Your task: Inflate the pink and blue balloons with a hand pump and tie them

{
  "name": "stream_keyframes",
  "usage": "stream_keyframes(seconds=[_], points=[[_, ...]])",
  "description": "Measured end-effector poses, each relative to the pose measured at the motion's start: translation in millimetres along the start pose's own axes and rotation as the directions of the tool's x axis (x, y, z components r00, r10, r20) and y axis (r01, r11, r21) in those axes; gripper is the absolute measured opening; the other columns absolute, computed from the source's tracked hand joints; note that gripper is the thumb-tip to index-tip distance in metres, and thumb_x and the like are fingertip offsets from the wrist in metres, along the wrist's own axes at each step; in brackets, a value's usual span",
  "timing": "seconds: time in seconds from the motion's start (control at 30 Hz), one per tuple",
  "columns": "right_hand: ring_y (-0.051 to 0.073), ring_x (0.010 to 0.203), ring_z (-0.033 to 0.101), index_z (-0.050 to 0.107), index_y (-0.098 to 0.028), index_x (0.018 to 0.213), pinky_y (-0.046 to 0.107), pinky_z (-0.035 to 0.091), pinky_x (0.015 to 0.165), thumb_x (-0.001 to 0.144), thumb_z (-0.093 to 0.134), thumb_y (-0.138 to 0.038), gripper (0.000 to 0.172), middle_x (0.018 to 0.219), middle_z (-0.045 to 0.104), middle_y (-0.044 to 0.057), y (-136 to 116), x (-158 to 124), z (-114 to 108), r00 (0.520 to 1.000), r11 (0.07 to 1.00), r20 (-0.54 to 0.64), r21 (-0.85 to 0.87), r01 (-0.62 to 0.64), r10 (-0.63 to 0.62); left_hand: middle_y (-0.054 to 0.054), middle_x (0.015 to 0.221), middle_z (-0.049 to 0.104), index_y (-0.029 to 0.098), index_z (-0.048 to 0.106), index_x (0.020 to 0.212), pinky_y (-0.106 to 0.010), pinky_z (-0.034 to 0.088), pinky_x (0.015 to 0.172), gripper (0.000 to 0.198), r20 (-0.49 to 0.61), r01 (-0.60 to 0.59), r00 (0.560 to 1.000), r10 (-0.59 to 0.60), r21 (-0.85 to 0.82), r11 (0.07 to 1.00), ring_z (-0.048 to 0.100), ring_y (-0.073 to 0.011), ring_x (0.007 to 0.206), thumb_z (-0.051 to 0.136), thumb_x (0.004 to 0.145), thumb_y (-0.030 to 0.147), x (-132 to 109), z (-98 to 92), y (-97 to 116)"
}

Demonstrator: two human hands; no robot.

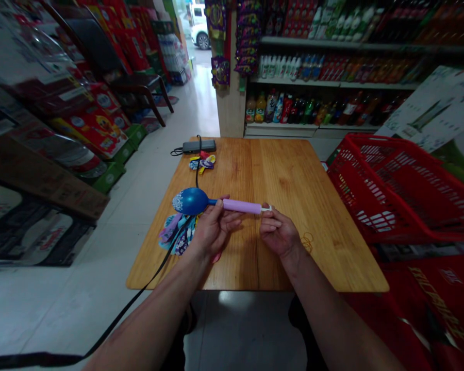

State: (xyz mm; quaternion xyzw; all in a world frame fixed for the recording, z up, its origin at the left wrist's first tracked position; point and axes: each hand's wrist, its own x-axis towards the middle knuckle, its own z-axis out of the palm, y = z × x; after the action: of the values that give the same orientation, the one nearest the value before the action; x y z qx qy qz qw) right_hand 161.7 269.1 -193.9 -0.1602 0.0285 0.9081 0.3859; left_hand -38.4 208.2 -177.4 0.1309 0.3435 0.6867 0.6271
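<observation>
A partly inflated blue balloon (194, 201) with a white pattern on its tip sits on the nozzle end of a purple hand pump (243, 206). My left hand (215, 226) pinches the balloon's neck where it meets the pump, its other fingers loosely curled below the barrel. At the pump's other end, the fingers of my right hand (279, 231) are closed on the white handle (266, 208). Several uninflated balloons (181, 237) lie in a pile on the table, left of my left hand.
The wooden table (278, 175) also bears a power bank (203, 146) with a cable, a smaller balloon bunch (202, 163) and yellow rubber bands (307, 242). A black strap (150, 281) crosses the left edge. Red baskets (386, 190) stand right; drink shelves (294, 82) stand behind.
</observation>
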Motion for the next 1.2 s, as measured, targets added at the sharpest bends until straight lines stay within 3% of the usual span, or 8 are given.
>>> stream_keyframes(seconds=[0.13,0.27,0.4,0.53,0.7,0.93,1.1,1.2], points=[[0.001,0.040,0.047,0.062,-0.014,0.103,0.012,0.041,0.041,0.104,0.041,-0.012,0.021,0.068,0.061,-0.005,-14.7,-2.8,3.5,0.997,0.997,-0.018,0.002,0.081,-0.081,-0.008,0.093,0.072,0.018,0.059,0.127,-0.024,0.062,0.062,0.034,-0.040,-0.057,0.998,0.056,-0.017,0.998,0.076,-0.0231,0.090,0.064,0.097,0.033,4.8,-5.4,11.1],[0.001,0.040,0.047,0.062,-0.013,0.103,0.013,0.043,0.043,0.105,0.040,-0.013,0.023,0.068,0.060,-0.004,7.3,-2.4,0.5,0.996,0.997,-0.068,-0.069,0.044,-0.049,-0.009,0.098,0.071,0.018,0.057,0.129,-0.030,0.064,0.062,0.041,0.001,-0.012,1.000,0.012,0.019,1.000,0.075,-0.0272,0.094,0.068,0.094,0.035,-1.7,-3.4,-0.5],[0.001,0.041,0.048,0.062,-0.013,0.104,0.013,0.044,0.044,0.104,0.044,-0.012,0.017,0.070,0.062,-0.004,25.4,0.5,-2.6,0.999,0.996,-0.040,-0.084,0.024,-0.028,-0.010,0.099,0.071,0.016,0.058,0.127,-0.030,0.064,0.062,0.039,-0.005,-0.007,1.000,0.008,0.013,1.000,0.076,-0.0279,0.091,0.068,0.094,0.034,-6.3,-1.0,-11.0],[0.000,0.041,0.048,0.061,-0.014,0.103,0.012,0.043,0.043,0.102,0.047,-0.010,0.015,0.070,0.062,-0.005,10.2,1.6,1.2,1.000,0.997,-0.019,-0.075,0.019,-0.020,-0.012,0.102,0.072,0.016,0.058,0.124,-0.027,0.063,0.064,0.034,0.028,0.008,1.000,-0.009,0.011,1.000,0.075,-0.0271,0.096,0.066,0.095,0.032,-0.3,-5.8,0.0],[0.001,0.040,0.048,0.062,-0.014,0.103,0.013,0.042,0.041,0.102,0.045,-0.010,0.017,0.068,0.061,-0.005,-6.5,0.6,6.4,0.994,0.994,-0.039,-0.050,0.101,-0.103,-0.008,0.094,0.072,0.016,0.060,0.122,-0.025,0.062,0.063,0.029,-0.050,-0.095,0.994,0.095,0.001,0.996,0.076,-0.0221,0.087,0.063,0.097,0.030,6.4,-12.4,18.3],[0.001,0.041,0.048,0.060,-0.015,0.103,0.013,0.043,0.043,0.102,0.046,-0.011,0.015,0.069,0.060,-0.005,23.9,7.0,-1.1,0.999,0.998,-0.039,-0.063,0.017,-0.019,-0.011,0.099,0.072,0.017,0.058,0.126,-0.030,0.063,0.065,0.036,-0.036,-0.005,0.999,0.004,-0.012,1.000,0.076,-0.0261,0.091,0.067,0.095,0.034,-6.7,-0.2,-11.9],[0.001,0.041,0.048,0.061,-0.014,0.103,0.013,0.043,0.043,0.101,0.046,-0.009,0.016,0.070,0.062,-0.005,5.5,3.6,3.1,0.999,0.997,-0.035,-0.072,0.021,-0.024,-0.010,0.094,0.072,0.016,0.060,0.121,-0.027,0.062,0.064,0.031,0.000,0.005,1.000,-0.005,-0.012,1.000,0.076,-0.0249,0.091,0.065,0.095,0.032,2.1,-2.9,-2.1],[0.001,0.041,0.048,0.061,-0.013,0.104,0.013,0.041,0.041,0.102,0.044,-0.010,0.018,0.070,0.061,-0.005,-9.3,-0.1,6.6,0.996,0.996,-0.048,-0.052,0.074,-0.077,-0.007,0.090,0.071,0.016,0.060,0.119,-0.025,0.061,0.065,0.026,-0.018,-0.062,0.998,0.061,-0.029,0.998,0.075,-0.0211,0.087,0.063,0.097,0.030,8.4,-9.4,11.1]])
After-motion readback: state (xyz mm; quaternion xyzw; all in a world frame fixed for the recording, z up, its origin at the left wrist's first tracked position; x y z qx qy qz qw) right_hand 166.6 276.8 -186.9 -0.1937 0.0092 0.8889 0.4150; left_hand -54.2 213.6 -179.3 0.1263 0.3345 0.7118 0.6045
